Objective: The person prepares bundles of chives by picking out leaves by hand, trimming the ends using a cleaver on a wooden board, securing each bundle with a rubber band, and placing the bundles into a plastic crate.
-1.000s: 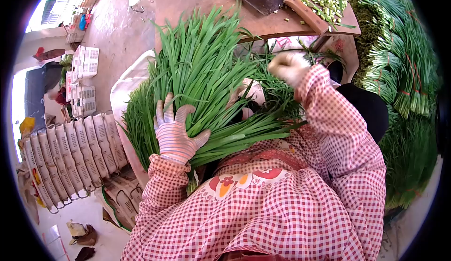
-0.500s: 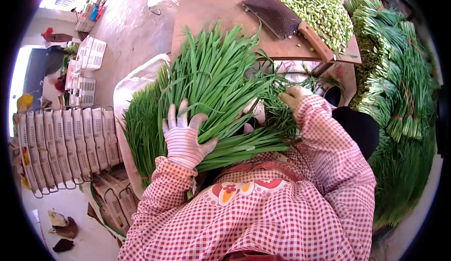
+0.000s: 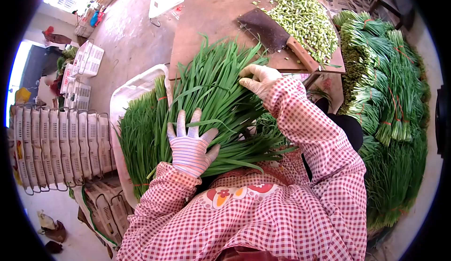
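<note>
A big loose heap of green garlic chives (image 3: 221,91) lies before me, leaves fanned over my lap and up to the board's near edge. My left hand (image 3: 190,150), in a striped glove, rests on the heap with its fingers spread. At the heap's upper right side is my right hand (image 3: 260,80), in a pale glove, thumb and fingers pinched together on the leaves. Exactly how many leaves it grips is hidden. Beside the heap on the left, a white crate (image 3: 117,96) holds more chives, some tied in bundles (image 3: 141,120).
On the brown board (image 3: 202,21) ahead lie a cleaver (image 3: 268,30) with a wooden handle and a pile of chopped stems (image 3: 305,21). Tied chive bundles (image 3: 385,96) are stacked at right. Stacked white crates (image 3: 66,143) stand at left.
My right hand has moved up and left, from the loose leaves near my lap to the heap's upper edge. My left hand stays spread on the heap. The view has shifted slightly.
</note>
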Demonstrator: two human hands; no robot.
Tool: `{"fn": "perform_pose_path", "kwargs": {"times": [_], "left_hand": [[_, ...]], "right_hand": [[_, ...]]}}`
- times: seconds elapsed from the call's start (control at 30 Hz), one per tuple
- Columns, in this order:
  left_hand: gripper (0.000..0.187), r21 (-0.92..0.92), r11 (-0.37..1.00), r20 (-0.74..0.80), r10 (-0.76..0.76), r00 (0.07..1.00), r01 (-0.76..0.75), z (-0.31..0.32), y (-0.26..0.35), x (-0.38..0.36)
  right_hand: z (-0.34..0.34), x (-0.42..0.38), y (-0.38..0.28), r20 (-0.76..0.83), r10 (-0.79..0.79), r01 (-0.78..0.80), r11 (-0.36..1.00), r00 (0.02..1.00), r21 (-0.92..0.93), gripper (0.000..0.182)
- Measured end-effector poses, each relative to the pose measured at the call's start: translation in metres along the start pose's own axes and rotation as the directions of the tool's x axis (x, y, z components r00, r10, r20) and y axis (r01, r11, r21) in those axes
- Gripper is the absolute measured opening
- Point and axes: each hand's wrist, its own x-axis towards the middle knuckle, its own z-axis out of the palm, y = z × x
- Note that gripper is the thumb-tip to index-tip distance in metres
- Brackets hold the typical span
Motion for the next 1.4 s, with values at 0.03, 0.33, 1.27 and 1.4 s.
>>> {"fn": "perform_pose_path", "kwargs": {"times": [0.03,0.33,1.27,1.4], "left_hand": [[0.042,0.002,1.0,0.003,-0.003,1.0,0.003,0.0,0.0,0.0],[0.04,-0.01,0.998,0.027,-0.057,0.998,0.058,0.007,-0.011,0.0],[0.065,-0.89,0.294,0.314,-0.16,0.936,0.349,0.052,-0.049,-0.157],[0.08,-0.922,0.304,0.196,-0.166,0.966,0.24,0.012,-0.053,-0.122]], "right_hand": [[0.006,0.008,0.009,0.004,-0.001,0.001,1.0,1.0,0.003,0.029],[-0.019,0.013,0.063,-0.383,0.165,-0.048,0.953,0.909,0.298,0.021],[0.089,-0.058,-0.101,0.64,-0.247,0.674,0.428,0.728,-0.602,0.103],[0.06,-0.076,-0.079,0.388,-0.54,0.659,0.521,0.747,-0.543,0.097]]}}
